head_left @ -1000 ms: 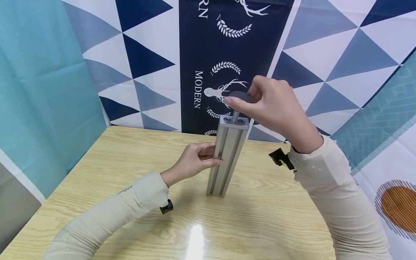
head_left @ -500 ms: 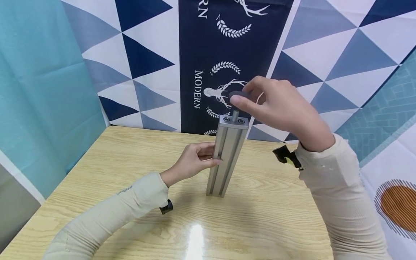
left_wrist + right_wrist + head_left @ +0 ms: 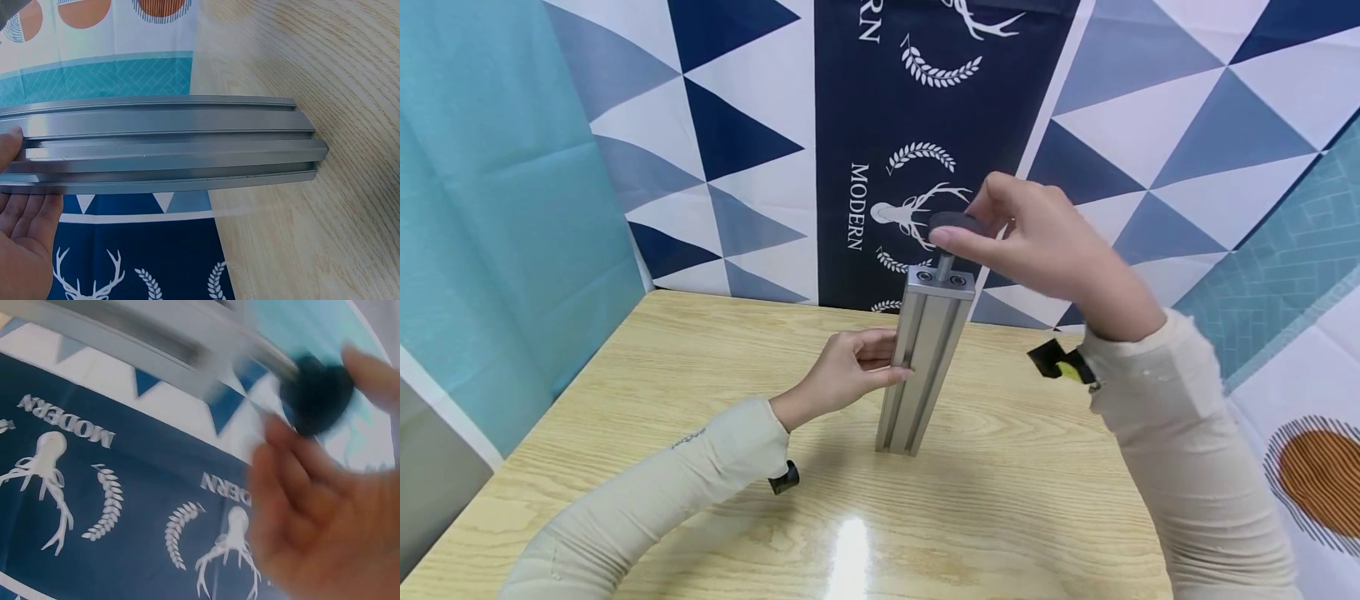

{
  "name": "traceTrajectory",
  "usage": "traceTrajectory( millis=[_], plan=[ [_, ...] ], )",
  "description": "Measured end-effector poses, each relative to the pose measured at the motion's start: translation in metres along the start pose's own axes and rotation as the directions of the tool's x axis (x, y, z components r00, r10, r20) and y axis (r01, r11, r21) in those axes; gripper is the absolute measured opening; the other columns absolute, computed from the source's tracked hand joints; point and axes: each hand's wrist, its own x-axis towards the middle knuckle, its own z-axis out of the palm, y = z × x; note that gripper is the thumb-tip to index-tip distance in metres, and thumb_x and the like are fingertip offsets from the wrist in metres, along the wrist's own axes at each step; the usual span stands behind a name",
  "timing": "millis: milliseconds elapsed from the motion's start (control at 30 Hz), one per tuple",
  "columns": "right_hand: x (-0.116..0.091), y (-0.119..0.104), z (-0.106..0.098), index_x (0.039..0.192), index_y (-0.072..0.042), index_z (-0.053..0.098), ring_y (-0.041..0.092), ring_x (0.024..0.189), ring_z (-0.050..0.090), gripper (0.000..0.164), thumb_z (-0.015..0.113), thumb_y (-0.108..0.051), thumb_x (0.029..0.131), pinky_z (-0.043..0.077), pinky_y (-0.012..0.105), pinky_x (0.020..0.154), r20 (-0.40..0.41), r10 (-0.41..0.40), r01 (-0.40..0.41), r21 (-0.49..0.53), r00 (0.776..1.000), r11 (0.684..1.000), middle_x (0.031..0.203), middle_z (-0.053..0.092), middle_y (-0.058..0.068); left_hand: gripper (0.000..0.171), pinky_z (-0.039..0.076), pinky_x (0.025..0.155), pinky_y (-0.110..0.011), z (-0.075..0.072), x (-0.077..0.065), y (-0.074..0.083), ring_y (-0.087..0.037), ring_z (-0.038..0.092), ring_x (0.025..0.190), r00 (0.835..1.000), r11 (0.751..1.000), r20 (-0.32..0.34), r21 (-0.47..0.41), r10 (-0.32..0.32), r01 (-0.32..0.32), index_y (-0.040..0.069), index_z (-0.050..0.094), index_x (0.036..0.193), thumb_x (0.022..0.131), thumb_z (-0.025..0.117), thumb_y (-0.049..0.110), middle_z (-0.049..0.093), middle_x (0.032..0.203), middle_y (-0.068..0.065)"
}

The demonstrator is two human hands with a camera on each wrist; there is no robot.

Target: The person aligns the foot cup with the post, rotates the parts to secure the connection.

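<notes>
An aluminium extrusion profile (image 3: 927, 358) stands upright on the wooden table, its long grooves also plain in the left wrist view. My left hand (image 3: 842, 368) grips it around the middle, thumb on the near face and fingers at its left side. Two bolts show in the metal end plate (image 3: 938, 287) on top. A short metal rod (image 3: 945, 267) rises from that plate to a black round levelling foot (image 3: 957, 222). My right hand (image 3: 1041, 237) pinches the foot's rim between thumb and fingers. The right wrist view shows this foot (image 3: 315, 394) blurred.
The wooden table (image 3: 715, 350) has a light reflection near its front. Behind it hangs a patterned cloth (image 3: 745, 100) with triangles and deer heads. A turquoise cloth (image 3: 490, 192) hangs at the left.
My right hand has shifted slightly to the right at the wrist, and its fingers and thumb have changed place around the foot's rim. My left hand and the profile have stayed put.
</notes>
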Motion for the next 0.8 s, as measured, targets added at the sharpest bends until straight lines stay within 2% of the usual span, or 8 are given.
traceTrajectory(
  millis=[67, 167, 267, 400, 533, 633, 700, 800],
  plan=[
    [-0.001, -0.002, 0.009, 0.093, -0.006, 0.056, 0.024, 0.076, 0.053, 0.051, 0.064, -0.056, 0.085, 0.042, 0.037, 0.063, -0.109, 0.059, -0.059, 0.003, 0.992, 0.998, 0.084, 0.061, 0.010, 0.048, 0.056, 0.084, -0.027, 0.000, 0.001, 0.000, -0.023, 0.068, 0.102, 1.000, 1.000, 0.004, -0.002, 0.002, -0.002, -0.003, 0.060, 0.125, 0.081, 0.077, 0.006, 0.068, 0.113, -0.017],
    [-0.003, -0.004, 0.017, 0.085, -0.006, 0.053, 0.024, 0.070, 0.052, 0.055, 0.064, -0.059, 0.083, 0.041, 0.036, 0.059, -0.201, 0.092, -0.091, 0.016, 0.975, 0.996, 0.078, 0.060, 0.010, 0.048, 0.056, 0.084, -0.027, 0.000, 0.001, 0.001, -0.023, 0.068, 0.102, 1.000, 1.000, 0.010, -0.008, 0.008, -0.007, -0.003, 0.060, 0.125, 0.081, 0.077, 0.006, 0.068, 0.113, -0.017],
    [-0.004, -0.005, 0.021, 0.083, -0.006, 0.053, 0.023, 0.069, 0.053, 0.053, 0.064, -0.059, 0.083, 0.041, 0.036, 0.058, -0.231, 0.093, -0.091, 0.021, 0.969, 0.996, 0.078, 0.062, 0.009, 0.048, 0.056, 0.084, -0.027, 0.000, 0.001, 0.001, -0.023, 0.068, 0.102, 1.000, 1.000, 0.010, -0.014, 0.009, -0.009, -0.003, 0.060, 0.125, 0.081, 0.076, 0.006, 0.068, 0.113, -0.017],
    [-0.003, -0.005, 0.021, 0.084, -0.007, 0.054, 0.024, 0.069, 0.054, 0.053, 0.064, -0.059, 0.084, 0.042, 0.036, 0.058, -0.230, 0.079, -0.079, 0.009, 0.970, 0.997, 0.078, 0.063, 0.009, 0.047, 0.056, 0.083, -0.027, 0.000, 0.000, 0.000, -0.023, 0.068, 0.101, 1.000, 1.000, 0.001, -0.012, 0.015, -0.015, -0.003, 0.060, 0.125, 0.081, 0.076, 0.005, 0.068, 0.112, -0.017],
    [-0.005, -0.006, 0.016, 0.093, -0.005, 0.056, 0.025, 0.076, 0.057, 0.057, 0.060, -0.061, 0.085, 0.046, 0.039, 0.066, -0.180, 0.078, -0.084, -0.027, 0.981, 0.996, 0.085, 0.065, 0.010, 0.047, 0.056, 0.083, -0.027, 0.001, -0.001, 0.000, -0.022, 0.068, 0.102, 1.000, 1.000, 0.001, -0.007, 0.023, -0.023, -0.003, 0.060, 0.126, 0.082, 0.076, 0.006, 0.069, 0.113, -0.016],
    [-0.007, -0.005, 0.008, 0.108, -0.006, 0.058, 0.026, 0.088, 0.060, 0.058, 0.052, -0.061, 0.090, 0.048, 0.045, 0.077, -0.075, 0.057, -0.061, -0.048, 0.996, 0.997, 0.097, 0.066, 0.012, 0.047, 0.056, 0.084, -0.027, 0.001, -0.001, 0.001, -0.022, 0.068, 0.102, 1.000, 1.000, 0.003, -0.009, 0.016, -0.016, -0.003, 0.060, 0.126, 0.082, 0.076, 0.006, 0.068, 0.114, -0.016],
    [-0.006, -0.004, 0.001, 0.120, -0.006, 0.057, 0.027, 0.098, 0.060, 0.057, 0.045, -0.056, 0.096, 0.047, 0.050, 0.085, 0.007, 0.013, -0.013, -0.042, 1.000, 0.999, 0.109, 0.065, 0.013, 0.047, 0.056, 0.085, -0.027, 0.001, -0.001, 0.001, -0.022, 0.067, 0.103, 1.000, 1.000, 0.001, -0.009, 0.011, -0.011, -0.003, 0.060, 0.126, 0.082, 0.076, 0.006, 0.068, 0.114, -0.016],
    [-0.003, 0.000, -0.008, 0.135, -0.008, 0.051, 0.030, 0.110, 0.058, 0.052, 0.035, -0.046, 0.103, 0.043, 0.054, 0.095, 0.100, -0.080, 0.080, -0.001, 0.992, 0.997, 0.123, 0.061, 0.013, 0.047, 0.056, 0.085, -0.027, 0.001, -0.001, 0.000, -0.023, 0.067, 0.103, 1.000, 1.000, 0.002, -0.009, 0.011, -0.011, -0.004, 0.059, 0.126, 0.082, 0.076, 0.006, 0.068, 0.115, -0.017]
  ],
)
